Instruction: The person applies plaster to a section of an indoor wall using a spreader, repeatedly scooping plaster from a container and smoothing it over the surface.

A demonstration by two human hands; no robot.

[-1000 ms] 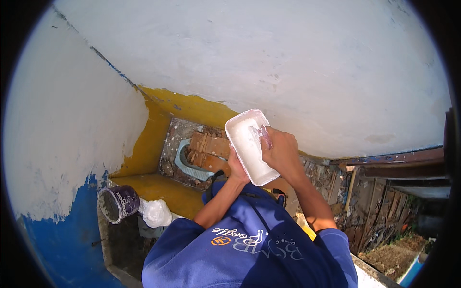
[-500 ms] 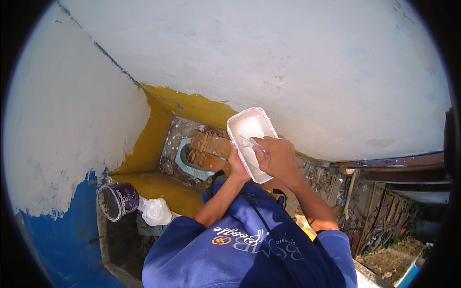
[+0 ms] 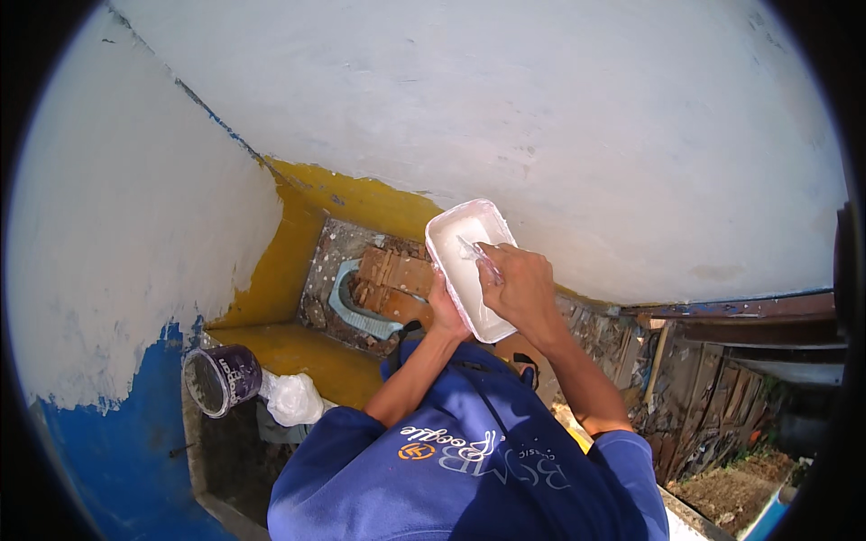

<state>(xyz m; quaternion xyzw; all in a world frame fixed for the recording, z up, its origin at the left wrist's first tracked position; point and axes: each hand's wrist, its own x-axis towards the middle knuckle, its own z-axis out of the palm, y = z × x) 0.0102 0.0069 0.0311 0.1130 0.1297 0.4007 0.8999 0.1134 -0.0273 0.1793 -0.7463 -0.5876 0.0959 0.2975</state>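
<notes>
- The person's blue shirt (image 3: 388,491) fills the near middle, with part of it in dark shadow.
- The left hand (image 3: 448,311) supports the white tray (image 3: 456,215) from its left long side; the thumb lies against the outer wall, and most of the other fingers are hidden, so their exact spread cannot be told.
- The right hand (image 3: 521,284) comes in over the tray's right side, its fingers curled narrowly around the handle of a putty knife (image 3: 469,249).
- The tray is in front of the person, tilted so its open top shows. White paste (image 3: 467,231) coats the inside, and the knife's smeared blade is within it, pointing left and away.
- To the near left, a purple bucket (image 3: 238,371) stands beside a white plastic bag (image 3: 293,399), close to a yellow ledge (image 3: 316,356).
- Beyond the hands, to the left, a light-blue curved piece (image 3: 365,317) lies around pieces of brown board (image 3: 397,284).
- To the right, outside, are upright wooden slats (image 3: 699,397) and bare soil (image 3: 740,478).
- The left wall (image 3: 135,234) is whitish above and blue below.
- The far wall (image 3: 559,108) is whitish, with a ragged yellow band (image 3: 365,200) along its lower left.
</notes>
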